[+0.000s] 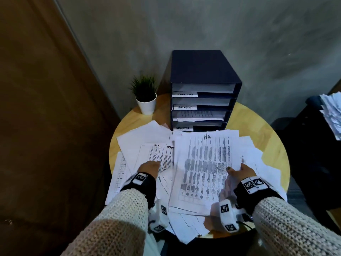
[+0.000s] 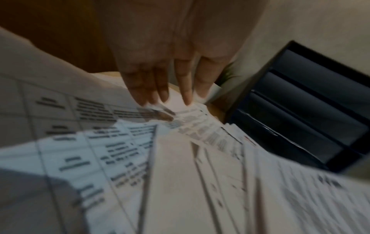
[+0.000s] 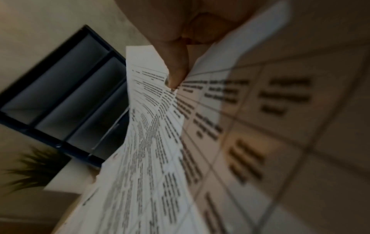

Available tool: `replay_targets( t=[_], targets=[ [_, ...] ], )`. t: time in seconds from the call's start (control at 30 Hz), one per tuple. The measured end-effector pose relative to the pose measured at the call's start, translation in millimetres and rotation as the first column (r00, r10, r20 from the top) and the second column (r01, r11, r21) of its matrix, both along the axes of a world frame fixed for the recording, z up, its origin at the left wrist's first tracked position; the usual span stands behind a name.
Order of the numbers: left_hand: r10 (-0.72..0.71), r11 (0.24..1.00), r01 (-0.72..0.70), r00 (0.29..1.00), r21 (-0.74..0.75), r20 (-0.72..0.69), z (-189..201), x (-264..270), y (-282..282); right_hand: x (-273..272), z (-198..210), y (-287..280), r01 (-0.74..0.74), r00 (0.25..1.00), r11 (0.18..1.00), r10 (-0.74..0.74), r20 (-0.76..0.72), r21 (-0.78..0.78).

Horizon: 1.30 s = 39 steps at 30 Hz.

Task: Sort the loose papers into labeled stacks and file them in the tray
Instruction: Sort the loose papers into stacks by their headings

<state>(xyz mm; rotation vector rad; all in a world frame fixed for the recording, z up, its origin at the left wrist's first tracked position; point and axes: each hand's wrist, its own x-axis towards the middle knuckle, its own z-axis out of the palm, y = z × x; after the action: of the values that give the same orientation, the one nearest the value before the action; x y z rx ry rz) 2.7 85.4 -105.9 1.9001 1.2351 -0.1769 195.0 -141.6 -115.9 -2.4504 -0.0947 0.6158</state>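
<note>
Loose printed papers (image 1: 147,139) cover the round wooden table (image 1: 258,126). My right hand (image 1: 239,171) pinches the right edge of a printed sheet marked "HR" (image 1: 204,163), thumb on top, and holds it slightly above the pile; the same sheet (image 3: 152,126) fills the right wrist view under my thumb (image 3: 176,69). My left hand (image 1: 149,166) lies flat with straight fingers (image 2: 164,88) pressing on another printed sheet (image 1: 162,156) at the left. The dark blue multi-shelf file tray (image 1: 203,97) stands behind the papers, its shelves bearing white labels.
A small potted plant in a white pot (image 1: 145,97) stands left of the tray. A brown door (image 1: 36,108) is at the left. At the right edge, another paper pile (image 1: 332,113) lies on dark furniture. A grey wall rises behind the table.
</note>
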Motion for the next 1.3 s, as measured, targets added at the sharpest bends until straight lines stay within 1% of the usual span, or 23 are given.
replay_targets(
  t=[0.07,0.1,0.13,0.17,0.2,0.23,0.27,0.3,0.37,0.43,0.5,0.63,0.77,0.9,0.93,1.0,1.03,1.1,1.13,1.23,1.3],
  targets=[
    [0.132,0.985,-0.120,0.987,0.127,-0.093,-27.1,-8.7,31.5,3.3,-12.7,-7.6,-0.022,0.998,0.992,0.015,-0.055,-0.127],
    [0.144,0.978,-0.113,0.975,0.177,-0.170,-34.4,-12.7,41.3,4.0,-18.9,-10.1,-0.036,0.997,0.985,0.025,-0.069,-0.166],
    [0.133,0.975,-0.084,0.962,0.204,-0.240,-33.7,-17.6,44.0,2.5,-21.3,-12.7,-0.053,0.997,0.979,0.039,-0.074,-0.197],
    [0.128,0.977,-0.071,0.949,0.201,-0.287,-30.7,-20.8,42.8,4.1,-25.2,-14.0,-0.063,0.995,0.976,0.044,-0.092,-0.211],
    [0.128,0.977,-0.073,0.952,0.199,-0.278,-23.0,-24.6,38.0,3.1,-25.4,-15.0,-0.071,0.992,0.977,0.048,-0.115,-0.202],
    [0.109,0.985,-0.064,0.951,0.161,-0.289,-15.3,-27.4,33.6,3.3,-24.9,-14.7,-0.068,0.989,0.979,0.040,-0.146,-0.191],
    [0.138,0.985,-0.104,0.955,0.137,-0.264,-11.7,-30.0,33.3,3.1,-24.1,-15.4,-0.080,0.986,0.976,0.047,-0.163,-0.202],
    [0.156,0.983,-0.125,0.954,0.136,-0.256,-14.6,-30.7,36.9,2.1,-22.8,-16.2,-0.109,0.983,0.963,0.068,-0.169,-0.247],
    [0.139,0.988,-0.113,0.950,0.106,-0.279,-16.4,-33.2,41.3,1.3,-20.1,-17.3,-0.104,0.990,0.957,0.075,-0.116,-0.271],
    [0.168,0.983,-0.141,0.953,0.122,-0.253,-21.6,-32.0,46.5,1.4,-20.9,-17.9,-0.102,0.994,0.959,0.085,-0.074,-0.265],
    [0.175,0.982,-0.152,0.957,0.117,-0.232,-17.6,-31.8,45.3,0.1,-20.9,-18.5,-0.110,0.994,0.954,0.097,-0.057,-0.279],
    [0.133,0.987,-0.110,0.970,0.119,-0.206,-11.1,-23.8,34.9,0.6,-26.1,-19.9,-0.110,0.994,0.955,0.098,-0.057,-0.274],
    [0.134,0.976,-0.112,0.985,0.189,-0.108,-1.6,-21.4,28.1,-4.0,-29.8,-20.4,-0.112,0.994,0.952,0.109,-0.027,-0.284],
    [0.221,0.949,-0.231,0.973,0.216,0.069,21.0,-19.0,28.8,-7.1,-31.7,-20.8,-0.068,0.996,0.969,0.079,0.040,-0.239],
    [0.256,0.935,-0.280,0.957,0.215,0.133,26.2,-18.0,30.4,-5.3,-31.3,-21.8,-0.068,0.997,0.971,0.075,0.021,-0.230],
    [0.320,0.896,-0.389,0.899,0.215,0.298,37.8,-17.1,31.8,-0.8,-27.6,-22.5,-0.049,0.999,0.982,0.047,-0.015,-0.183],
    [0.340,0.874,-0.440,0.856,0.206,0.388,46.6,-17.2,30.4,-0.3,-25.1,-23.2,-0.046,0.999,0.985,0.045,-0.012,-0.166],
    [0.375,0.842,-0.520,0.755,0.143,0.537,64.5,-17.1,31.6,0.9,-24.9,-25.5,-0.044,0.999,0.988,0.046,0.008,-0.150],
    [0.364,0.841,-0.525,0.725,0.128,0.585,74.4,-16.4,33.0,1.2,-24.7,-27.0,-0.046,0.999,0.988,0.049,0.012,-0.150],
    [0.222,0.868,-0.454,0.716,0.201,0.661,100.0,-11.5,37.5,-2.5,-18.8,-30.6,-0.028,0.999,0.992,0.031,0.017,-0.122],
    [0.153,0.880,-0.422,0.687,0.219,0.711,116.0,-10.3,33.0,-4.4,-13.8,-33.2,-0.019,1.000,0.996,0.021,0.018,-0.091]
  ],
)
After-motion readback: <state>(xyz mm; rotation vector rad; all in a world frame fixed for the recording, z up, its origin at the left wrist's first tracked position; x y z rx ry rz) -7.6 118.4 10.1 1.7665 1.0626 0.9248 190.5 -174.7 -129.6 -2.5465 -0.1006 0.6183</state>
